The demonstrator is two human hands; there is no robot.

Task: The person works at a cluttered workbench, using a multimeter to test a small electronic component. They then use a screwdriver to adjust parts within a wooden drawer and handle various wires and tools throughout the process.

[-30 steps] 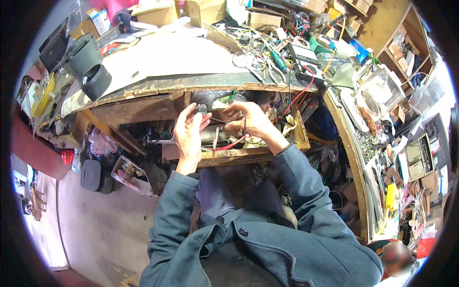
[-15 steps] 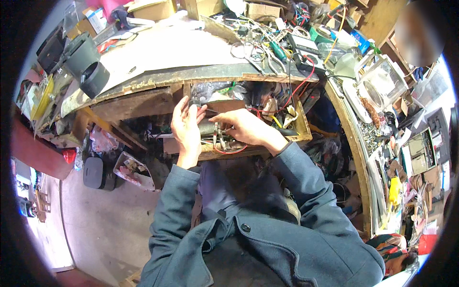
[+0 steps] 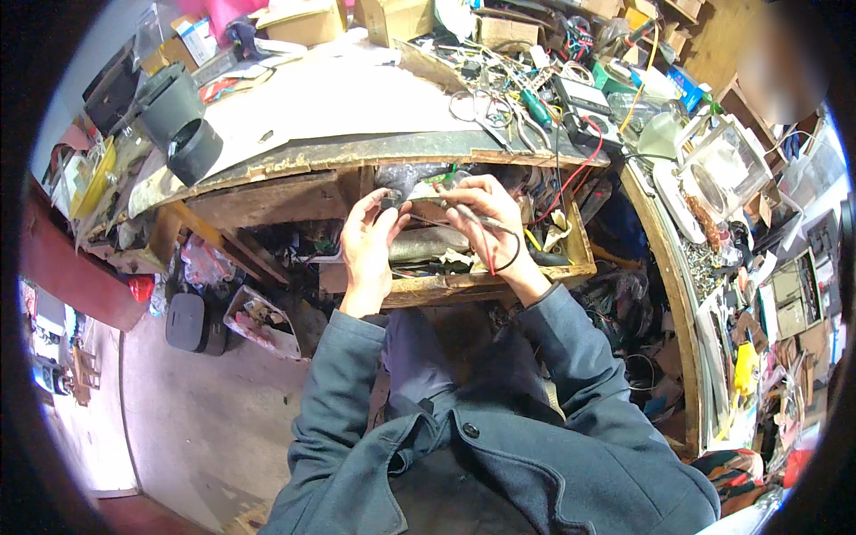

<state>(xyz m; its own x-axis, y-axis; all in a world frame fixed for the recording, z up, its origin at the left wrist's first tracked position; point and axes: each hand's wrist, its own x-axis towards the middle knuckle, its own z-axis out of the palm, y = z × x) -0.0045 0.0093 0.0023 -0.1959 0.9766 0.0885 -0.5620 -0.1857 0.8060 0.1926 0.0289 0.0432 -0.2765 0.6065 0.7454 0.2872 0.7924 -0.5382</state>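
"What is held by the left hand (image 3: 366,250)?"

"A small dark part (image 3: 390,201) is pinched between its thumb and fingertips, and is held up over the open drawer (image 3: 446,291). The hand is half curled. What kind of part it is cannot be made out."

"And by the right hand (image 3: 497,214)?"

"A slim grey piece (image 3: 473,215) is gripped between the thumb and bent fingers. A red wire (image 3: 489,251) and a black wire (image 3: 517,254) are looped beneath the palm."

"Are the two held things brought together?"

"They are held near each other, but a gap is seen between them."

"What is found lower down?"

"The drawer is crowded with odds and ends; a grey cylinder (image 3: 428,244) is laid just behind its front board."

"And farther off?"

"The table (image 3: 392,145) is partly covered by a white sheet (image 3: 330,98). Toward its right end, pliers (image 3: 533,134), scissors (image 3: 481,111) and a green-handled tool (image 3: 536,107) are laid, with a boxy instrument (image 3: 581,94) placed beside them."
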